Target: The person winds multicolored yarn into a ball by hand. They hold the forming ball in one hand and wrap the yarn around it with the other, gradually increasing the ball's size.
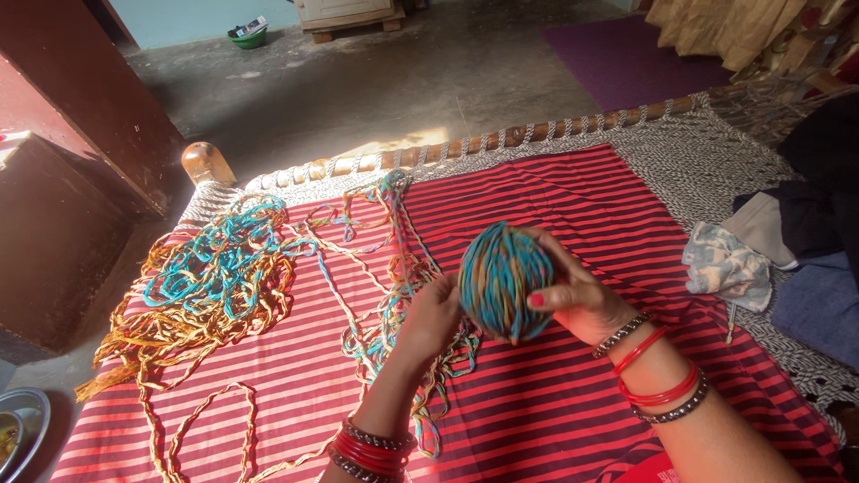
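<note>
Head cam: my right hand [577, 300] grips the yarn ball [506, 280] from the side, fingers [537, 300] curled round it, held up over the striped cloth [555, 215] so it can turn free. Left hand [432, 315] closed by the ball's left edge, pinching the strand [404, 268], I think, to keep it taut. Loose yarn [219, 273] spread flat on the bed, w/ loops apart so nothing snags

A ball of yarn [506, 280], soft matt fibre in teal and tan, sits above a striped red and black woven cloth [555, 402]. Loose yarn [215, 268] on the left looks coarse and fuzzy. The far bed rail [501, 139] is glossy turned wood. Glossy red bangles [658, 380] ring the wrist.
</note>
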